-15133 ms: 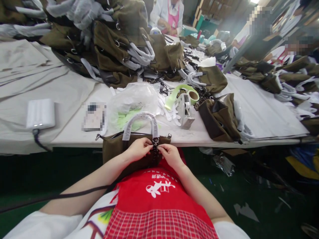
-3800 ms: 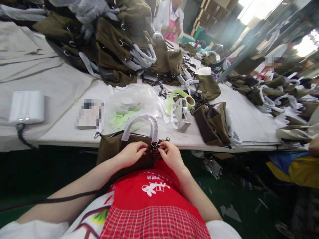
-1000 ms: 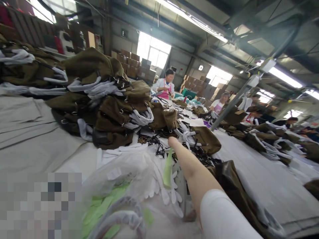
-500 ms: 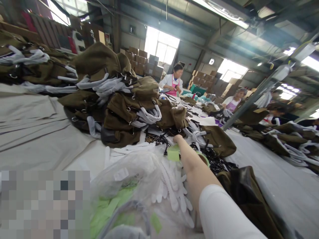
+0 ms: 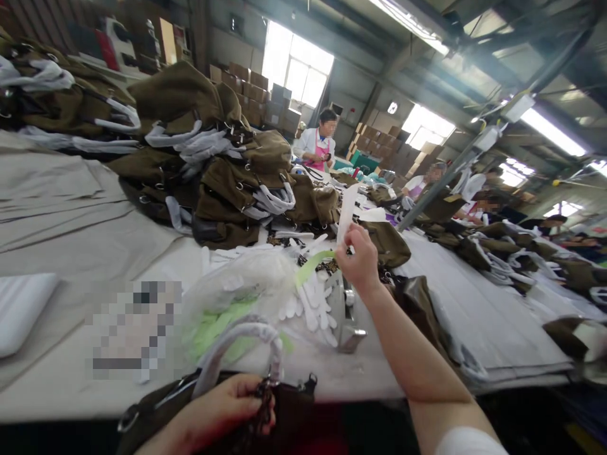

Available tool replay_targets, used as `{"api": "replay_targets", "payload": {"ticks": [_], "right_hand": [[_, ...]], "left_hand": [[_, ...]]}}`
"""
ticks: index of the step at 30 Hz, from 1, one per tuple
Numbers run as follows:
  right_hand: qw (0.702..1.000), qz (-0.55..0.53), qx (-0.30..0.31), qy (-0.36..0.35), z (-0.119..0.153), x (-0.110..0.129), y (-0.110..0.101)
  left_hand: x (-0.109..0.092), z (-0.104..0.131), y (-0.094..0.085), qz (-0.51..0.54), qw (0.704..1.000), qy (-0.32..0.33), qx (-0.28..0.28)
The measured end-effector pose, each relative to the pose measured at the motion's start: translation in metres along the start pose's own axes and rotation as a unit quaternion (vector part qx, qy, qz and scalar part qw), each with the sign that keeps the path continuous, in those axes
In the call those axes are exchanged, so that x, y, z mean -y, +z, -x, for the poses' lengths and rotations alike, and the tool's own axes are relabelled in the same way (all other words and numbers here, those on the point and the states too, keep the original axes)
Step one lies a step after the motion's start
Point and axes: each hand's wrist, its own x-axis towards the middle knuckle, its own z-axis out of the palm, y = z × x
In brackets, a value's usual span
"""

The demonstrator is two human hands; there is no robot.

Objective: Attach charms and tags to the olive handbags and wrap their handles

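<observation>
My left hand (image 5: 232, 404) is at the bottom, closed around a dark chain-like piece (image 5: 263, 407) beside the handle of an olive-brown handbag (image 5: 294, 404). The bag's handle (image 5: 241, 332) stands up in a pale wrapping. Out over the table, my right hand (image 5: 359, 256) pinches a long pale strip (image 5: 348, 212). Its white end points up, and a light green length (image 5: 313, 265) trails down to the left. Below that hand is a metal tape dispenser (image 5: 348, 316), partly covered by the forearm. White gloves (image 5: 310, 303) lie just left of it.
A clear plastic bag with green slips (image 5: 222, 322) lies mid-table. Olive bags with wrapped handles (image 5: 237, 196) are piled behind and left. A white roll (image 5: 23, 309) is at the left edge. A co-worker in a pink apron (image 5: 317, 145) stands beyond; a slanted metal post (image 5: 441, 180) rises right.
My right hand has drawn back from the pile and risen, now holding the pale strip. My left hand and the handbag have come into view at the bottom. The view has shifted.
</observation>
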Motion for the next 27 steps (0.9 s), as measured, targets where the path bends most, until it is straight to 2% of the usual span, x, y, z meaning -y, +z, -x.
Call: {"api": "replay_targets", "payload": {"ticks": [1, 2, 4, 7, 9, 10, 11, 13, 16, 18, 21, 24, 25, 27], "right_hand": [[0.999, -0.019, 0.010, -0.039, 0.029, 0.020, -0.017], [0.996, -0.041, 0.046, -0.061, 0.060, 0.039, -0.032], [0.977, -0.111, 0.166, -0.079, 0.121, 0.073, -0.053], [0.920, -0.205, 0.333, -0.036, 0.195, 0.106, -0.068], [0.890, -0.241, 0.386, 0.013, 0.227, 0.114, -0.067], [0.882, -0.259, 0.392, 0.044, 0.238, 0.114, -0.065], [0.878, -0.276, 0.381, 0.084, 0.247, 0.113, -0.061], [0.893, -0.267, 0.306, 0.191, 0.261, 0.108, -0.052], [0.924, -0.109, 0.150, 0.335, 0.283, 0.098, -0.037], [0.927, -0.005, 0.098, 0.362, 0.297, 0.093, -0.030], [0.932, 0.069, 0.073, 0.348, 0.311, 0.085, -0.025], [0.923, 0.084, 0.080, 0.367, 0.313, 0.077, -0.025], [0.917, 0.056, 0.090, 0.384, 0.311, 0.075, -0.027], [0.898, -0.072, 0.111, 0.420, 0.306, 0.071, -0.036]], "left_hand": [[-0.003, 0.000, 0.003, 0.007, 1.000, 0.008, -0.009], [-0.005, 0.001, 0.006, 0.013, 1.000, 0.009, -0.021], [-0.009, 0.001, 0.012, 0.021, 0.998, 0.008, -0.059], [-0.009, -0.001, 0.024, -0.018, 0.990, 0.023, -0.139], [-0.005, -0.004, 0.032, -0.058, 0.982, 0.031, -0.180], [-0.002, -0.006, 0.035, -0.073, 0.978, 0.032, -0.191], [0.000, -0.007, 0.037, -0.084, 0.976, 0.030, -0.198], [0.002, -0.009, 0.041, -0.095, 0.973, 0.027, -0.211], [0.004, -0.010, 0.042, -0.111, 0.966, 0.023, -0.231], [0.005, -0.008, 0.043, -0.124, 0.963, 0.017, -0.240], [0.009, -0.005, 0.045, -0.150, 0.956, 0.010, -0.254], [0.013, -0.001, 0.050, -0.183, 0.946, 0.003, -0.266], [0.013, 0.000, 0.052, -0.190, 0.944, 0.003, -0.268], [0.011, 0.002, 0.056, -0.186, 0.945, 0.001, -0.270]]}}
